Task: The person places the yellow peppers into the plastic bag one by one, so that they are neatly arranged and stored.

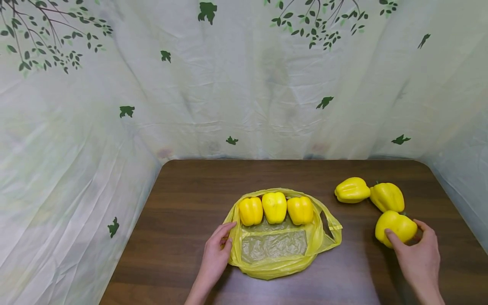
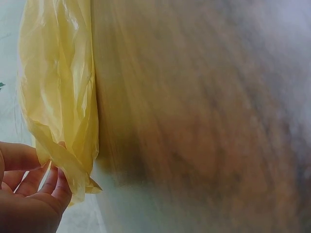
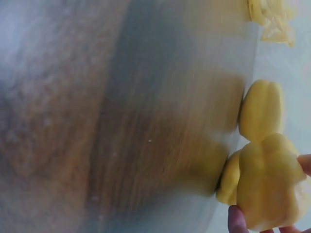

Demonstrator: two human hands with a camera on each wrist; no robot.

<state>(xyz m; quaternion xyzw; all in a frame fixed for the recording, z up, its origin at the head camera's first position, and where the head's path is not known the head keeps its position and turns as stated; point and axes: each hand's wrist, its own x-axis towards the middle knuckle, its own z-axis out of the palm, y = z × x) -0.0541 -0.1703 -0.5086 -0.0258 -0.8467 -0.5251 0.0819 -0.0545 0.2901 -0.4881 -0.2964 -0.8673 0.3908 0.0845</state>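
A yellow plastic bag (image 1: 274, 271) lies spread open on the table, with three yellow bell peppers (image 1: 274, 207) in a row along its far side. My left hand (image 1: 216, 250) pinches the bag's left edge; in the left wrist view, thumb and fingers (image 2: 57, 187) close on the thin plastic. On the right, my right hand (image 1: 419, 254) grips another yellow bell pepper (image 1: 392, 228), thumb on its near side and fingers at its right. The right wrist view shows this held pepper (image 3: 269, 184) overlapping the two behind it.
Two more yellow peppers, one lying on its side (image 1: 351, 190) and one beside it (image 1: 387, 197), sit at the table's back right. A bag handle loop (image 1: 335, 228) sticks out rightward. Behind the brown wooden table (image 1: 183, 190) hangs a leaf-print curtain (image 1: 244, 84).
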